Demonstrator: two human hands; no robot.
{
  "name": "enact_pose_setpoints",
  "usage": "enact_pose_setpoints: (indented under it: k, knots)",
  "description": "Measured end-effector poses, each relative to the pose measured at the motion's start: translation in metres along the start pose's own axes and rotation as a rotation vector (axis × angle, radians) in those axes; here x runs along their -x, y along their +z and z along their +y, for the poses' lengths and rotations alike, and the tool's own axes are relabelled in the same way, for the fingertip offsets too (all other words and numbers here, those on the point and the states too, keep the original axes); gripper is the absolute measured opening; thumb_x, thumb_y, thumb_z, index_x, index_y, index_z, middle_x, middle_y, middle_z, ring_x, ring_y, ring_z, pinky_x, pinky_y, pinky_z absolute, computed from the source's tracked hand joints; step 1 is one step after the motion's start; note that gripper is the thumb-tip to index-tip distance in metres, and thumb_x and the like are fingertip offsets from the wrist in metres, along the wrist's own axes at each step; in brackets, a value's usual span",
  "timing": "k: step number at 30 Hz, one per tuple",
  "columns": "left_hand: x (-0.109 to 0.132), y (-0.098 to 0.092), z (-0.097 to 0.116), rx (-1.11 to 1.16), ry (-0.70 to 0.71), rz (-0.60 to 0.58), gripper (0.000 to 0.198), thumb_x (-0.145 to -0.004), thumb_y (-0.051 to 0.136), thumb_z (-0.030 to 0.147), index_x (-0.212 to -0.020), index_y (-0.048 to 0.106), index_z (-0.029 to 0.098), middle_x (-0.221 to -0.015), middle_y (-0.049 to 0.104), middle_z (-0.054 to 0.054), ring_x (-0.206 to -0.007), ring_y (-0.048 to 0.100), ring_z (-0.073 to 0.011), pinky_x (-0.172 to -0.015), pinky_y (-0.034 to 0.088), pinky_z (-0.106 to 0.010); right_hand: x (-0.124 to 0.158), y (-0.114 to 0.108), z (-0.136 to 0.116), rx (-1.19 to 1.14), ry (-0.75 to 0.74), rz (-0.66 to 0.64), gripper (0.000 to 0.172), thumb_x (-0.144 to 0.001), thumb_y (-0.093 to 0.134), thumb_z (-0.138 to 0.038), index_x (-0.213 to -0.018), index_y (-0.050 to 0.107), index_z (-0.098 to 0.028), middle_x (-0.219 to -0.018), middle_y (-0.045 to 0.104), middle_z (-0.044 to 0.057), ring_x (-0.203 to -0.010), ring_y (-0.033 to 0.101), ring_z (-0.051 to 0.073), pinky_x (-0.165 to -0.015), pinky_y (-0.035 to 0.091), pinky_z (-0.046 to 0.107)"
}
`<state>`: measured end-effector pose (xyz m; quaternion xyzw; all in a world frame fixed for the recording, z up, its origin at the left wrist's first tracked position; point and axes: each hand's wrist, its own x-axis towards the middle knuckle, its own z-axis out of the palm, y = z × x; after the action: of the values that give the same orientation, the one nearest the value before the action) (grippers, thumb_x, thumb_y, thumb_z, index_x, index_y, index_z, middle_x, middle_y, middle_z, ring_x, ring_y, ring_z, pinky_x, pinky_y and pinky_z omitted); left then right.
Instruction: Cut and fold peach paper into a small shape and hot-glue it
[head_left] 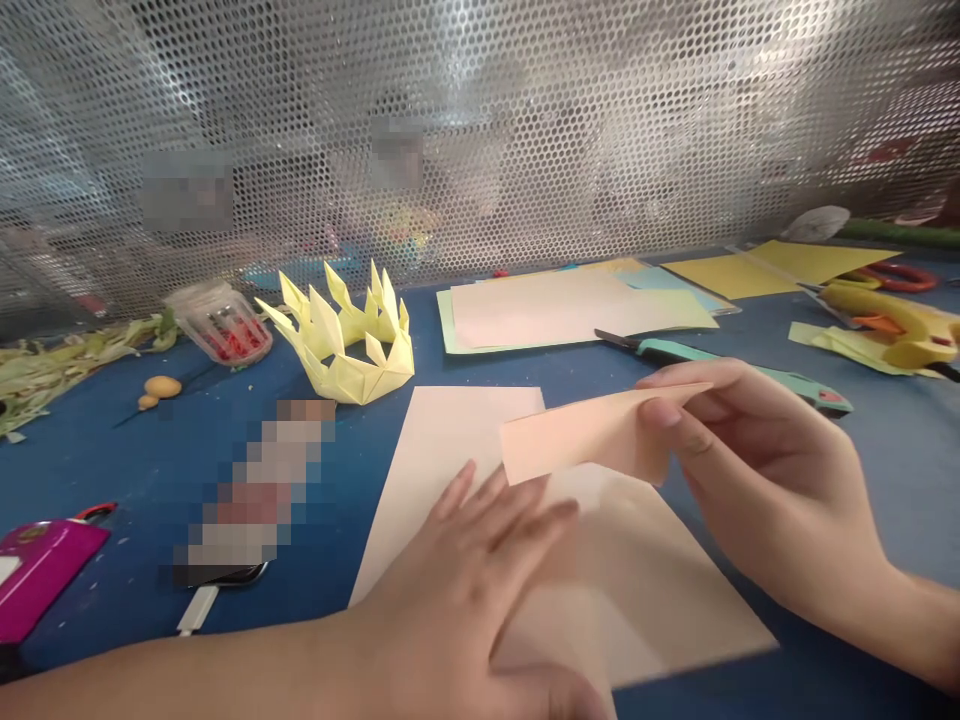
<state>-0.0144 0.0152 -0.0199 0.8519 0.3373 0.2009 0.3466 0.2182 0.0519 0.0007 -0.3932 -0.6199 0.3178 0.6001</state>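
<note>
A large pale pink sheet of paper point(427, 470) lies on the blue table, with a lighter patch and a shadow across its right half. My left hand point(480, 570) rests flat on this sheet with its fingers spread. Between thumb and fingers, my right hand point(787, 490) pinches a small folded piece of pale pink paper point(574, 440) by its right end. That folded piece is held over the sheet, its left end just above my left fingers. Beyond my right hand lies a turquoise utility knife point(697, 352) with a dark blade end.
A yellow folded-paper crown point(352, 365) stands behind the sheet. Stacked coloured papers point(525, 312) lie at the back, before a perforated metal screen point(480, 130). Left are a jar point(221, 320), a blurred-out phone point(247, 510) with a cable, and a magenta object point(52, 570). Scissors point(892, 277) lie right.
</note>
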Motion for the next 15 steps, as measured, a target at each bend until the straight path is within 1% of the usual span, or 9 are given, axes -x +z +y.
enact_pose_setpoints:
  k: [1,2,3,4,6,8,10,12,15]
  knots:
    - [0.001,-0.003,0.004,0.095,-0.069,0.06,0.085,-0.084,0.079,0.056,-0.155,0.041,0.028,-0.164,0.04,-0.015,-0.154,0.027,-0.0441,-0.123,0.012,-0.071,0.001,0.0,0.001,-0.003,-0.001,-0.005,0.008,-0.092,0.074,-0.043,-0.093,0.075,-0.035,-0.081,0.073,-0.004,-0.067,0.066,0.009,-0.056,0.054,0.011]
    - [0.001,-0.005,0.008,0.234,-0.138,0.125,0.08,-0.085,0.08,0.052,-0.152,0.042,0.03,-0.161,0.044,-0.015,-0.153,0.033,-0.0416,-0.122,0.024,-0.068,0.001,0.0,0.001,-0.004,-0.002,-0.015,0.007,-0.092,0.074,-0.042,-0.093,0.074,-0.035,-0.081,0.074,-0.004,-0.067,0.067,0.009,-0.056,0.054,0.012]
    - [0.002,-0.006,0.011,0.407,-0.203,0.17,0.077,-0.085,0.081,0.05,-0.149,0.041,0.032,-0.158,0.047,-0.013,-0.149,0.04,-0.0385,-0.118,0.037,-0.062,0.002,0.0,0.001,-0.004,-0.008,-0.028,0.006,-0.092,0.073,-0.041,-0.094,0.074,-0.035,-0.083,0.074,-0.003,-0.069,0.067,0.01,-0.057,0.055,0.014]
    - [0.003,-0.008,0.014,0.574,-0.252,0.205,0.078,-0.083,0.084,0.048,-0.146,0.04,0.034,-0.155,0.051,-0.012,-0.145,0.047,-0.036,-0.113,0.047,-0.056,0.003,0.0,0.0,-0.003,-0.023,-0.046,0.004,-0.093,0.072,-0.039,-0.094,0.074,-0.035,-0.084,0.075,-0.003,-0.071,0.069,0.011,-0.059,0.057,0.015]
    - [0.005,-0.009,0.016,0.79,-0.307,0.273,0.078,-0.076,0.091,0.046,-0.137,0.043,0.034,-0.144,0.06,-0.009,-0.134,0.058,-0.0313,-0.102,0.055,-0.045,0.003,0.0,-0.002,0.013,-0.07,-0.098,0.004,-0.095,0.07,-0.034,-0.094,0.074,-0.035,-0.088,0.076,-0.002,-0.078,0.072,0.012,-0.067,0.06,0.017]
    - [0.004,-0.009,0.016,0.845,-0.315,0.36,0.068,-0.073,0.093,0.046,-0.125,0.052,0.03,-0.122,0.07,-0.005,-0.117,0.068,-0.0267,-0.093,0.057,-0.035,0.004,0.001,-0.005,0.054,-0.135,-0.164,0.008,-0.096,0.067,-0.029,-0.094,0.073,-0.034,-0.09,0.077,-0.002,-0.084,0.074,0.014,-0.073,0.061,0.019]
    - [0.001,-0.009,0.015,0.83,-0.313,0.436,0.045,-0.078,0.09,0.045,-0.108,0.062,0.026,-0.098,0.073,0.0,-0.094,0.074,-0.0203,-0.081,0.057,-0.027,0.004,0.0,-0.007,0.11,-0.199,-0.228,0.012,-0.095,0.065,-0.025,-0.095,0.072,-0.034,-0.09,0.078,-0.002,-0.085,0.075,0.015,-0.074,0.061,0.021]
    - [-0.003,-0.01,0.015,0.783,-0.305,0.492,0.026,-0.084,0.084,0.04,-0.089,0.065,0.022,-0.081,0.071,0.002,-0.076,0.072,-0.0146,-0.072,0.054,-0.023,0.005,-0.002,-0.008,0.148,-0.238,-0.276,0.015,-0.095,0.062,-0.022,-0.098,0.071,-0.034,-0.09,0.077,-0.001,-0.085,0.074,0.017,-0.071,0.062,0.024]
    - [-0.006,-0.012,0.017,0.662,-0.265,0.568,0.021,-0.087,0.08,0.03,-0.076,0.064,0.021,-0.07,0.069,0.004,-0.068,0.067,-0.0113,-0.067,0.051,-0.02,0.007,-0.004,-0.008,0.172,-0.237,-0.328,0.017,-0.095,0.061,-0.021,-0.099,0.067,-0.036,-0.092,0.076,-0.001,-0.084,0.073,0.02,-0.063,0.06,0.027]
